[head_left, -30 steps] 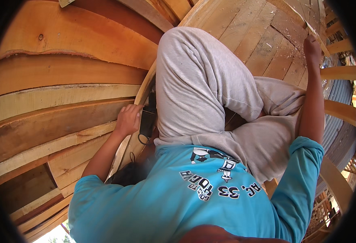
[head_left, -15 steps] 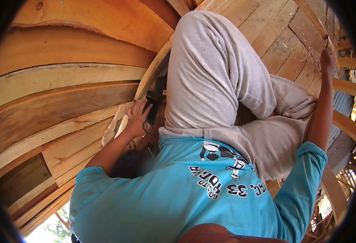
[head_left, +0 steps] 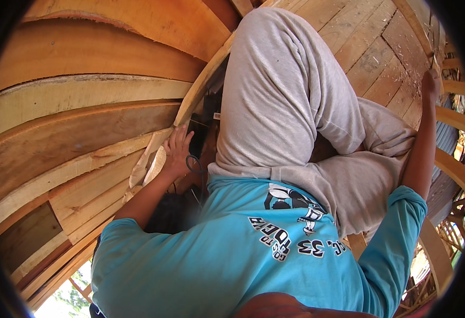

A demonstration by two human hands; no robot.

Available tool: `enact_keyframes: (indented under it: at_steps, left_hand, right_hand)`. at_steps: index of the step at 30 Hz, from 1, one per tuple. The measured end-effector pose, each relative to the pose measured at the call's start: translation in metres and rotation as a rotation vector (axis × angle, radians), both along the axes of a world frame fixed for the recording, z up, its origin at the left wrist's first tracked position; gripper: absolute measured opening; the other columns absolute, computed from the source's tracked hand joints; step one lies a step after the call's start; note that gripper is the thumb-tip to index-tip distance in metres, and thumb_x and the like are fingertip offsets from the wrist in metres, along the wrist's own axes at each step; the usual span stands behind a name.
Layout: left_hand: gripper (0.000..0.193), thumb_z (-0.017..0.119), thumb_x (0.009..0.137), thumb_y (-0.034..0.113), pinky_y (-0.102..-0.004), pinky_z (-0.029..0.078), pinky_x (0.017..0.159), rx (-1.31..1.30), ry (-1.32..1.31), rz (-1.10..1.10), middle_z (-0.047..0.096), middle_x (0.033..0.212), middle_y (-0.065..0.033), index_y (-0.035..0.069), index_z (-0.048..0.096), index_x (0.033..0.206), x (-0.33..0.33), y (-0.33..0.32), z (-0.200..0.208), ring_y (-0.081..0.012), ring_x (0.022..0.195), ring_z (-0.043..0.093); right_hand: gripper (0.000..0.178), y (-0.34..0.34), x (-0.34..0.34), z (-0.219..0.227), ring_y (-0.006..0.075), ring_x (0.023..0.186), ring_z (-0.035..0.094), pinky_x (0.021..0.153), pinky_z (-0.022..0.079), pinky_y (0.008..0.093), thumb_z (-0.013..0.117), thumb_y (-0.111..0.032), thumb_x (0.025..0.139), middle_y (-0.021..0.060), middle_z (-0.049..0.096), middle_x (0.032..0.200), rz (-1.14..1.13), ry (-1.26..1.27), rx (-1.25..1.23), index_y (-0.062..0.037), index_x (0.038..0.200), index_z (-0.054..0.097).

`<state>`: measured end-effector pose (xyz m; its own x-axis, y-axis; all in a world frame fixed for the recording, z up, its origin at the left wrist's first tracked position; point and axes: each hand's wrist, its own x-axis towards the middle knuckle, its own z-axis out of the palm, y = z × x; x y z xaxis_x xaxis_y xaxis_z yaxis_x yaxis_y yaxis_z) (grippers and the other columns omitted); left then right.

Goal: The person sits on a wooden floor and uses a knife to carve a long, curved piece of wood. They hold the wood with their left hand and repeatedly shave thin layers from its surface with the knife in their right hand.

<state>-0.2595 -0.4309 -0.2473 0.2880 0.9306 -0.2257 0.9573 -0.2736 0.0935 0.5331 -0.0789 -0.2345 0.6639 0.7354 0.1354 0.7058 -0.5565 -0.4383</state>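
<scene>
On the left, my left hand [head_left: 176, 152] lies with its fingers stretched out against the lower end of a curved wooden rib [head_left: 194, 96]. Beside its wrist loops a thin black cable [head_left: 194, 164], and dark objects [head_left: 203, 139] that I cannot make out sit in the shadow between the hand and my raised leg. Far to the right, my right hand [head_left: 430, 85] is closed at the edge of another curved wooden rib [head_left: 417, 26]. It seems to grip that rib, though its fingers are partly hidden.
Overlapping curved planks [head_left: 84, 114] form a wall on the left. Wood shavings lie on the plank surface [head_left: 373, 58] beyond my bent legs [head_left: 275, 95]. More ribs [head_left: 451, 164] stand at the right, with grey corrugated sheeting [head_left: 447, 139] behind them.
The view has shifted slightly, so my raised knee appears a little farther right. My left hand sits slightly higher beside the rib's end; my right hand keeps its place at the rib.
</scene>
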Motion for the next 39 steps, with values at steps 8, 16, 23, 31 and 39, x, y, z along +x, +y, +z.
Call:
enact_keyframes:
  at_steps: [8, 16, 23, 31, 39]
  left_hand:
    - [0.084, 0.056, 0.064, 0.010, -0.0500, 0.015, 0.109, 0.035, -0.039, 0.008, 0.024, 0.156, -0.0214, 0.002, 0.033, 0.144, -0.002, 0.001, -0.005, -0.0375, 0.143, 0.022]
    - [0.080, 0.060, 0.067, 0.013, -0.0508, 0.015, 0.110, -0.015, -0.027, 0.020, 0.023, 0.157, -0.0183, 0.006, 0.037, 0.144, -0.002, -0.002, -0.006, -0.0373, 0.143, 0.021]
    - [0.079, 0.064, 0.071, 0.020, -0.0518, 0.018, 0.109, -0.132, 0.033, 0.073, 0.023, 0.158, -0.0129, 0.008, 0.038, 0.146, 0.006, -0.003, 0.001, -0.0355, 0.144, 0.021]
    - [0.078, 0.062, 0.072, 0.019, -0.0503, 0.015, 0.109, -0.092, 0.034, 0.080, 0.023, 0.157, -0.0150, 0.006, 0.037, 0.145, 0.005, -0.007, -0.004, -0.0349, 0.144, 0.021]
    - [0.075, 0.059, 0.073, 0.016, -0.0507, 0.014, 0.109, -0.049, 0.026, 0.061, 0.023, 0.157, -0.0162, 0.006, 0.037, 0.144, 0.004, -0.006, -0.006, -0.0349, 0.144, 0.021]
  right_hand:
    - [0.071, 0.003, 0.011, -0.004, 0.0468, 0.126, 0.049, 0.106, 0.036, 0.0481, 0.027, -0.047, 0.089, 0.0322, 0.056, 0.126, -0.035, -0.030, -0.040, 0.0086, 0.120, 0.060]
    - [0.072, -0.003, -0.007, 0.008, 0.0468, 0.125, 0.049, 0.104, 0.037, 0.0483, 0.026, -0.048, 0.089, 0.0321, 0.057, 0.125, -0.035, -0.012, -0.051, 0.0074, 0.120, 0.060]
    - [0.071, -0.001, 0.003, 0.003, 0.0467, 0.125, 0.049, 0.103, 0.038, 0.0487, 0.027, -0.047, 0.089, 0.0326, 0.056, 0.124, -0.021, -0.020, -0.049, 0.0071, 0.120, 0.060]
    - [0.067, -0.007, -0.007, 0.009, 0.0468, 0.124, 0.050, 0.104, 0.037, 0.0483, 0.027, -0.047, 0.090, 0.0303, 0.057, 0.125, 0.025, -0.038, -0.045, 0.0021, 0.123, 0.059]
    - [0.065, -0.002, 0.008, 0.000, 0.0474, 0.111, 0.057, 0.095, 0.042, 0.0485, 0.031, -0.047, 0.089, 0.0323, 0.061, 0.110, -0.006, -0.052, 0.016, 0.0061, 0.110, 0.062]
